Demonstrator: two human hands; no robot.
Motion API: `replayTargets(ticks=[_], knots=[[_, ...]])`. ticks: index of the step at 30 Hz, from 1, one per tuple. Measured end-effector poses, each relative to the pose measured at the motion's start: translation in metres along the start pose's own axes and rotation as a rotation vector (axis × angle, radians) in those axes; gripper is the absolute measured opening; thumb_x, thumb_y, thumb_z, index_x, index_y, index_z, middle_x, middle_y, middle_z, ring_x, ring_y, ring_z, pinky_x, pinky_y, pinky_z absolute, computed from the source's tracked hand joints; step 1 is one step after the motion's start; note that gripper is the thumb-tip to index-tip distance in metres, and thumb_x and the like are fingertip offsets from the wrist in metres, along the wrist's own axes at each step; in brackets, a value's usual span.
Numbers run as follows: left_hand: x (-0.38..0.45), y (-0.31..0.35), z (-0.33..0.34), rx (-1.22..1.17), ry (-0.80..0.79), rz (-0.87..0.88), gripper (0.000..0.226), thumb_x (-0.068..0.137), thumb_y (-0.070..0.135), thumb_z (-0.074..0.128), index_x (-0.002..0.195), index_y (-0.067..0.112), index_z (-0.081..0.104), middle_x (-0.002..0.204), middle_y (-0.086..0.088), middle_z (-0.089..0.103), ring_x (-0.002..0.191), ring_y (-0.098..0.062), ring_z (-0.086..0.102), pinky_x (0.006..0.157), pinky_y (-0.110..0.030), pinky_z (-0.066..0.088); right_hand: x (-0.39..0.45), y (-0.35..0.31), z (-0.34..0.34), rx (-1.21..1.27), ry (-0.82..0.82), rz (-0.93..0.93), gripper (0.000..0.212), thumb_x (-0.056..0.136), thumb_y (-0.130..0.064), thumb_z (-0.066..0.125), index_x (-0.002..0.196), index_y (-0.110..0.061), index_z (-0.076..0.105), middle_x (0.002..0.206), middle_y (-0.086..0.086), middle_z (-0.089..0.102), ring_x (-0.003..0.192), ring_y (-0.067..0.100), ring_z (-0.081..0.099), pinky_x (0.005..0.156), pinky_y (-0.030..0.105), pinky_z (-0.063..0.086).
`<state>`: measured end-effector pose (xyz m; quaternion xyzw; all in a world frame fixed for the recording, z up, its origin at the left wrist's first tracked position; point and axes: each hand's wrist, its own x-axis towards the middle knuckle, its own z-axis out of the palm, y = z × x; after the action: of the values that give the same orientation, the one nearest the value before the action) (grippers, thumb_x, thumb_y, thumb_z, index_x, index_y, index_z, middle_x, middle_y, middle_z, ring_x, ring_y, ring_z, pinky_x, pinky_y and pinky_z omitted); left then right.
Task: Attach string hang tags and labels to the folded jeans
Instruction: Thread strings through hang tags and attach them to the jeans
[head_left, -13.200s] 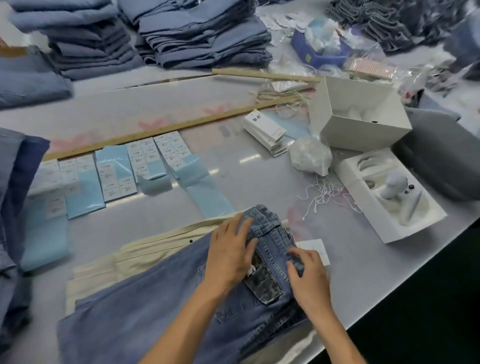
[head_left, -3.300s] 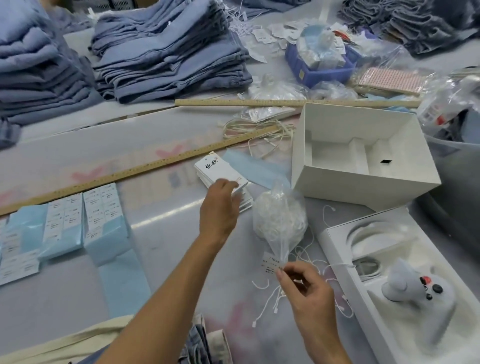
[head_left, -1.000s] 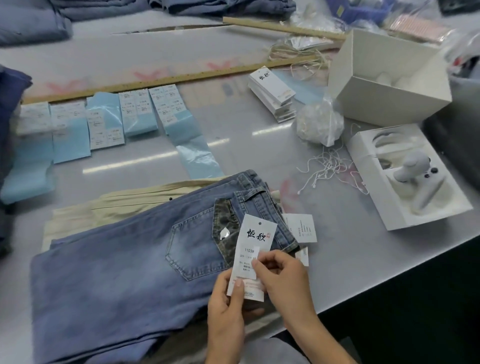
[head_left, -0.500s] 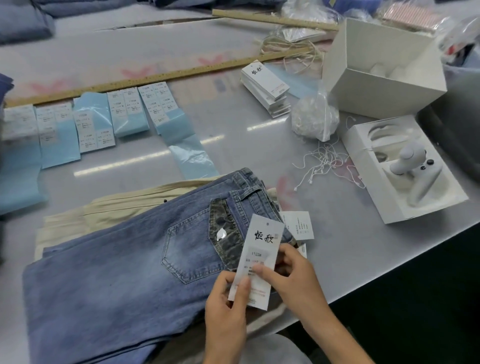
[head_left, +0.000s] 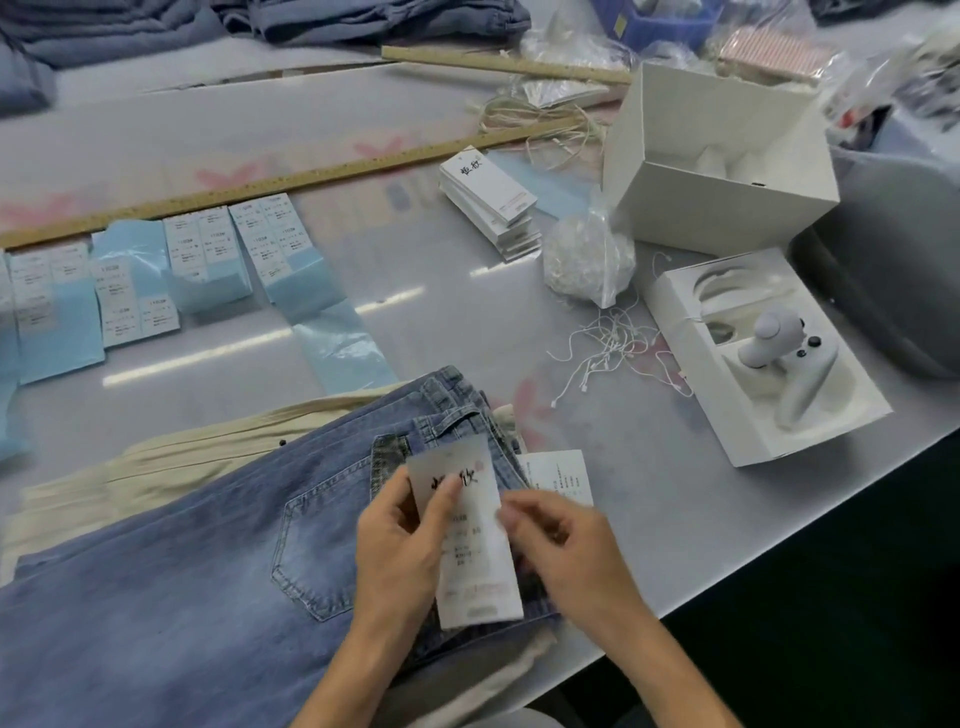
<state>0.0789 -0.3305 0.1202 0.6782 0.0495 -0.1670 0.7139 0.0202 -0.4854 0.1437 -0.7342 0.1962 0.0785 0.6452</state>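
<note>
white box (head_left: 722, 208) crowds right side

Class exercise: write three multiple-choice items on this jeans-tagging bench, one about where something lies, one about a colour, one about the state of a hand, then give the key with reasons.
1. Where does the stack of hang tags lie?
A. beside the open white box
B. on the jeans
C. inside the white box

2. What colour is the backing of the label sheets?
A. pink
B. light blue
C. black

3. What is the left hand doing?
A. lying flat on the table
B. holding a hang tag
C. gripping the wooden ruler

Key: 1 A, the stack sits left of the box; 2 B, blue shows below the labels; 3 B, its fingers grip the tag's edge over the jeans.
</note>
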Motion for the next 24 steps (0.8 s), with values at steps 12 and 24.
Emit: replayTargets(ticks=[12, 24], knots=[[0.054, -0.036, 0.011, 0.348, 0.013, 0.020, 0.028, 0.100, 0.022, 0.061, 0.108, 0.050, 0.057, 0.075, 0.002, 0.070, 0.055, -0.020, 0.065, 0.047, -0.044, 0.051, 0.191, 0.049, -0.107, -0.603, 0.543, 0.264, 0.031, 0.085, -0.043, 0.066, 0.079, -0.013, 0.068, 0.079, 0.002, 0.070, 0.081, 0.025, 0.066, 0.066, 0.033, 0.047], [0.055, -0.039, 0.012, 0.382, 0.008, 0.076, 0.033, 0.099, 0.019, 0.063, 0.103, 0.051, 0.057, 0.071, 0.003, 0.071, 0.048, -0.015, 0.063, 0.038, -0.030, 0.046, 0.143, 0.065, -0.111, -1.088, 0.238, 0.091, 0.013, 0.098, -0.017, 0.050, 0.087, -0.015, 0.054, 0.097, 0.001, 0.058, 0.095, 0.024, 0.053, 0.075, 0.036, 0.044]])
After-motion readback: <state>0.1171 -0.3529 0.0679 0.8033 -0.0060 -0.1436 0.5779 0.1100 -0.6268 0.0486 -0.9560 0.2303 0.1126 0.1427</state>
